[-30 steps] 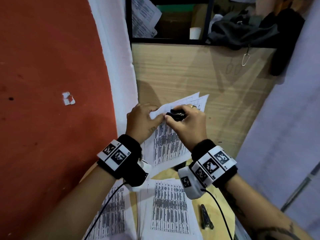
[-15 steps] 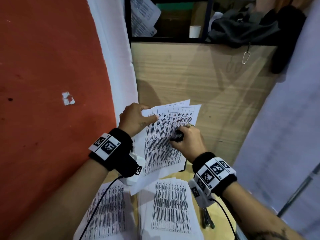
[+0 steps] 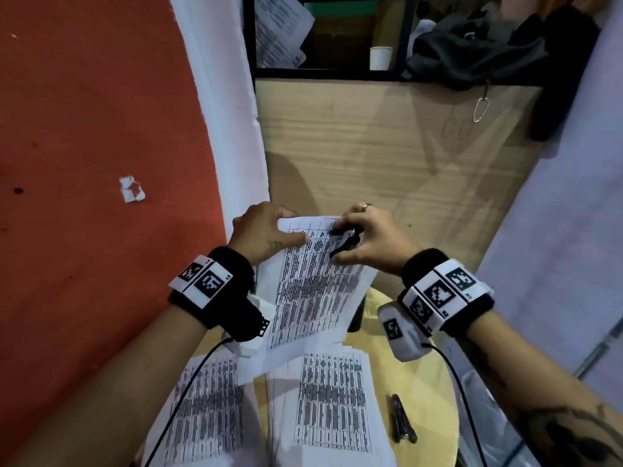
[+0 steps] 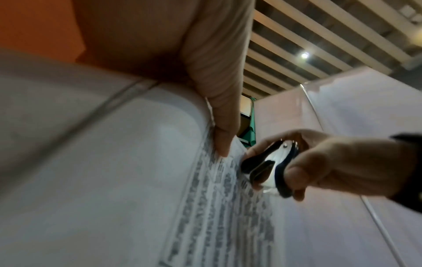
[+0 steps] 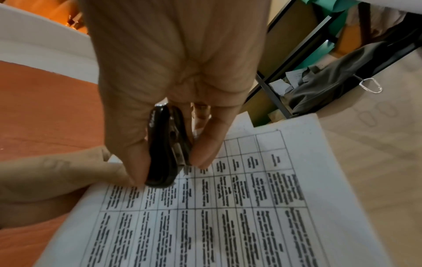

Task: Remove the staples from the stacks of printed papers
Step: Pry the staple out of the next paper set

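A stack of printed papers (image 3: 313,291) with table text is held up above the table. My left hand (image 3: 266,230) pinches its top left corner, thumb on the front (image 4: 222,137). My right hand (image 3: 371,241) grips a black staple remover (image 3: 345,239) between thumb and fingers, its metal claws down on the top of the page (image 5: 169,153). The same remover (image 4: 267,168) shows against the sheet in the left wrist view. No staple can be made out.
Two more stacks of printed papers (image 3: 333,399) (image 3: 209,409) lie on the yellow round table (image 3: 428,392). A dark folded tool (image 3: 403,419) lies to their right. Behind stand a wooden cabinet (image 3: 387,146) and a shelf with a paper cup (image 3: 380,58).
The right hand with the remover went down the page and has come back up to the top of it. The left hand keeps its hold on the corner.
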`<state>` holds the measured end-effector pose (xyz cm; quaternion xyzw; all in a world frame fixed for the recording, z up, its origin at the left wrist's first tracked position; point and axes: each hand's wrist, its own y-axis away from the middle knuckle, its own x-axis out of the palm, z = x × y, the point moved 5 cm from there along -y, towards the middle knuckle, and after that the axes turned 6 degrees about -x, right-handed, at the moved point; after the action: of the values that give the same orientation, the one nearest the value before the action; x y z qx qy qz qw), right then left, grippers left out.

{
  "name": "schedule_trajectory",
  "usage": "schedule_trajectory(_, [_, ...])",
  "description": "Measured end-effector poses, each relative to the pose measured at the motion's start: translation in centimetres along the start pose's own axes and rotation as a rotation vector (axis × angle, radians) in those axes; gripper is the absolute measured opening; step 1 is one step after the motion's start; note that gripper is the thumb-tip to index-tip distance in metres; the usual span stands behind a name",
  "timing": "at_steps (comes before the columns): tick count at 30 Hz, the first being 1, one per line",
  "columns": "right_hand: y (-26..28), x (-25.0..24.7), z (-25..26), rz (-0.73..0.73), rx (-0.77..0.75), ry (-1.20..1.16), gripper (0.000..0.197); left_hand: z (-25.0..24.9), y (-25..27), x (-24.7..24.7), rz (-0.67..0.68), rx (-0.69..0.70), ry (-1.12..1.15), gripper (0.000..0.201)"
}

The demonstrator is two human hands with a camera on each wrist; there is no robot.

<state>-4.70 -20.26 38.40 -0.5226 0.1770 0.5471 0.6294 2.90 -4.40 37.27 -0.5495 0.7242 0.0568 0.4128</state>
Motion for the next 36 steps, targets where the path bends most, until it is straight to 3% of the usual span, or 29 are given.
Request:
schedule_trajectory(4, [0.2,-0.3,0.2,-0.012,-0.028,0.015,0.043,-2.4,0.5,0.0,-0.155,0.145,-0.403,0.037])
schedule_trajectory(6, [0.3,-0.5,0.2,-0.037,-0.029,-0.008,0.043,-2.9,0.4,0.2,-0.152,0.163,-0.431,0.033])
schedule_trajectory(14, [1.2,-1.0,0.4,-0.111,-0.042,-0.047,0.041,-3.0,-0.2,0.2,-0.109,0.096,-0.384,0.031])
schedule_trajectory(22, [1.2,-1.2,0.6,-0.123,-0.039,-0.04,0.042,-3.2,-0.2,0.1,-0.056,0.125,-0.269,0.032])
schedule_trajectory(27, [2.0,-1.4,2.1,-0.274,-0.229,0.103,0.04,-3.6,0.0,-0.1,-0.068,0.146,-0.193,0.026])
schedule_trajectory(29, [2.1,-1.0,3.1,-0.276,-0.321,0.212,0.04,-3.4,-0.1,0.0,-0.032,0.13,-0.126,0.034])
schedule_trajectory(32, [2.1,-0.8,4.2,-0.292,-0.417,0.312,0.036,-2.9,-0.5,0.1,0.042,0.114,0.025,0.066])
schedule_trajectory(36, [2.3,-0.8,5.0,-0.296,-0.481,0.396,0.032,-2.5,-0.5,0.0,0.069,0.095,0.097,0.07])
